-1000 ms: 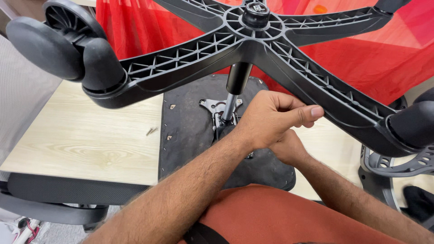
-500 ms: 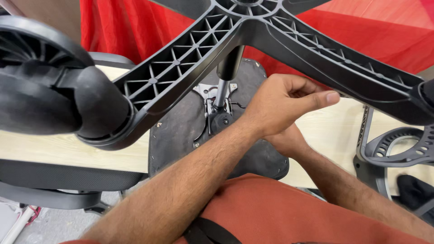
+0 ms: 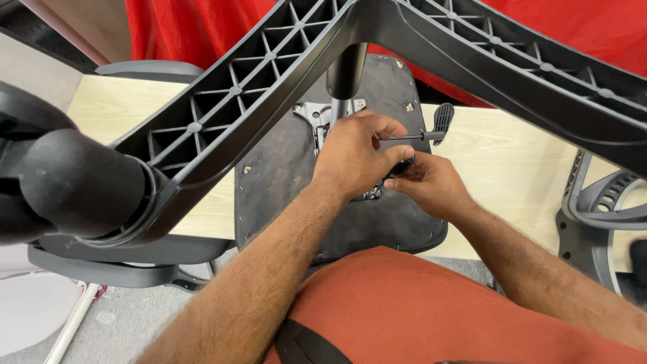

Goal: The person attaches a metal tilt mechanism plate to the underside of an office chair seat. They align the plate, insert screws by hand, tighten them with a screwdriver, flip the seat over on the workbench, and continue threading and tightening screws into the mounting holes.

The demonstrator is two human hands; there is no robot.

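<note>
Looking down from the head camera, an upturned office chair seat (image 3: 283, 195) lies with its black underside up on a pale wooden table (image 3: 499, 162). The metal plate (image 3: 317, 116) of the tilt mechanism sits at the seat's middle, and the gas cylinder (image 3: 345, 71) rises from it into the hub of the star-shaped chair base (image 3: 256, 94), which fills the top of the view with its ribbed arms. One caster (image 3: 74, 185) looms large at the left edge, close to the camera.

Left hand (image 3: 354, 155) is curled over the mechanism, fingers bent down around its near side; exactly what they pinch is hidden under the knuckles. Right hand (image 3: 428, 185) is closed on a small black part (image 3: 403, 166) just below the thin lever (image 3: 431, 131) with its paddle tip.

Risks, as a judgement: the base perches on the cylinder alone, and a sideways nudge from either forearm could tip it, swinging a ribbed arm or the caster toward the face. Fingers sit tight among the metal plate's edges, so a slip of the black part could pinch them. The lever pokes out right above the right knuckles and could snag. Whether the seat could slide on the table cannot be judged from here.
</note>
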